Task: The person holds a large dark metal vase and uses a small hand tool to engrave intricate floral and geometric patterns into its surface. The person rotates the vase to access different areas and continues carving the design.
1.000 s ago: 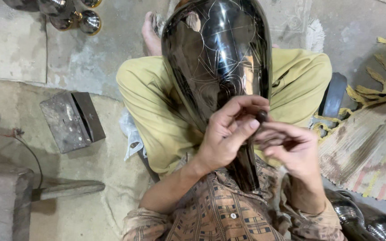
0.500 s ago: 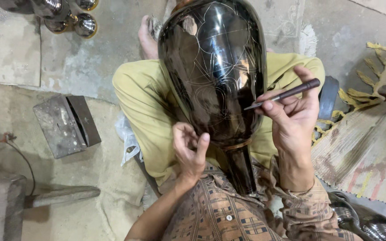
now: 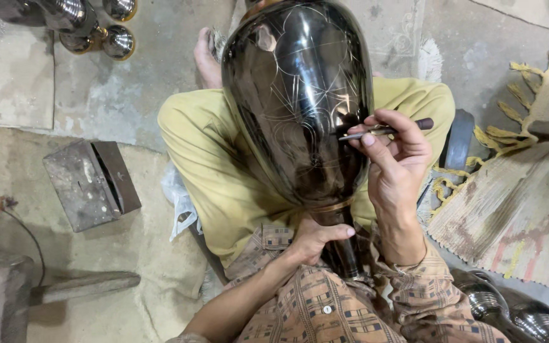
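A large black vase (image 3: 297,101) lies across the person's lap, its wide rounded body pointing away and its narrow neck toward the chest. The surface is glossy and dark, mirror-like, and carries thin pale scratched lines: arcs, petals and circles that cross each other. A brass-coloured ring runs round the vase where the body narrows into the neck.

The right hand (image 3: 396,168) is raised beside the right flank of the vase, wrist bent, its fingers (image 3: 376,143) pinched closed around a slim engraving tool (image 3: 386,129) with a dark handle and a metal tip. The tip touches the vase's shiny skin. The left hand (image 3: 316,238) sits under the neck, fingers curled closed around it just below the ring, thumb lying across the top.

The trousers (image 3: 223,165) are plain olive-yellow cloth; the shirt sleeves are checked brown. On the rough concrete floor (image 3: 96,108), near its far left corner, stand polished metal pots (image 3: 93,25). A dull grey metal block (image 3: 90,184) lies at the left. A frayed woven rug (image 3: 509,209) with a yellow fringe lies at the right edge, and more shiny metal pieces (image 3: 516,311) sit in the near right corner.
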